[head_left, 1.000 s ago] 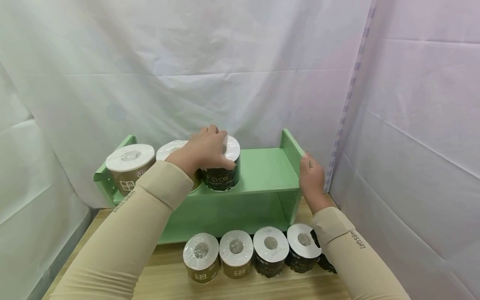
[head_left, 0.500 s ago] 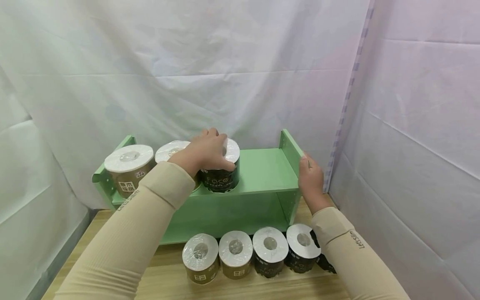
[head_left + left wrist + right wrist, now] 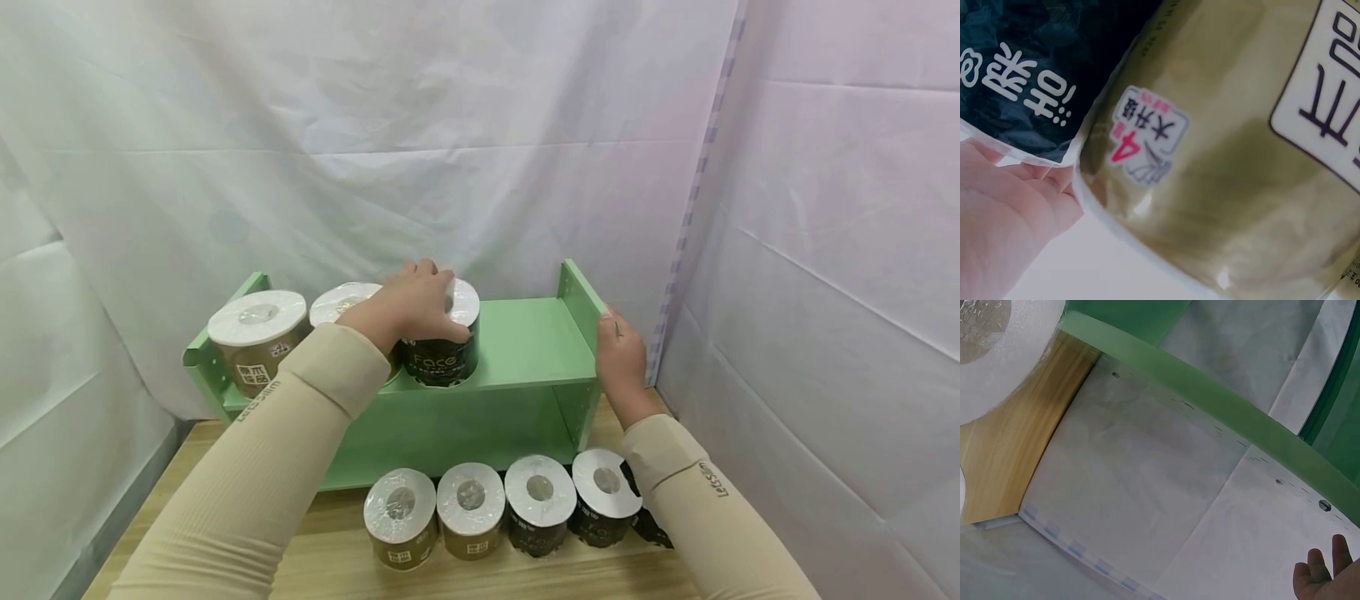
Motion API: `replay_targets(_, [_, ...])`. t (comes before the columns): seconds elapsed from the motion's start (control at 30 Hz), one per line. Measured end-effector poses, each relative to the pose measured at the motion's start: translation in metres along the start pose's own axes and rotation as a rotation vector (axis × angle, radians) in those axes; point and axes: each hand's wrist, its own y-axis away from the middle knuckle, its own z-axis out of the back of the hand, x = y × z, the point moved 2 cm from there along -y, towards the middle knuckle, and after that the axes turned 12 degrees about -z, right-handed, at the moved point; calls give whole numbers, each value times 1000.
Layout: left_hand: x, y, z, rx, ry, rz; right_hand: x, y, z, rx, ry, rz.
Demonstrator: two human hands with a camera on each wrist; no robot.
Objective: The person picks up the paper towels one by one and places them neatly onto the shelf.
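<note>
In the head view a green two-tier shelf (image 3: 536,333) stands on the table. My left hand (image 3: 416,304) reaches over a black-wrapped toilet paper roll (image 3: 444,360) on the top tier and grips it, thumb across its front. Left of it stand two gold-wrapped rolls, the outer roll (image 3: 258,321) in plain view, the nearer roll (image 3: 341,298) partly behind my hand. My right hand (image 3: 622,354) holds the shelf's right side panel (image 3: 583,292) near its top edge. The left wrist view shows the black roll (image 3: 1019,69) beside a gold roll (image 3: 1210,144).
Before the shelf, a row of toilet paper rolls stands on the wooden table (image 3: 322,558): two gold rolls (image 3: 471,500) and two black rolls (image 3: 540,504). A black object (image 3: 651,527) lies partly under my right sleeve. White sheets (image 3: 480,167) hang behind and at both sides.
The view has shifted very slightly. Both hands keep their places, the left on the black roll and the right on the shelf's side panel.
</note>
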Motion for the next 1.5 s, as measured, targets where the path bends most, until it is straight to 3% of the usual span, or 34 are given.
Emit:
replay_targets(0.57, [9, -3, -6, 26, 60, 7, 2, 1, -1, -11, 13, 7])
replay_targets(1.13, [16, -4, -11, 23, 97, -34, 1, 0, -2, 11, 36, 19])
replay_targets(1.5, [17, -3, -15, 4, 52, -70, 5, -2, 3, 61, 101, 58])
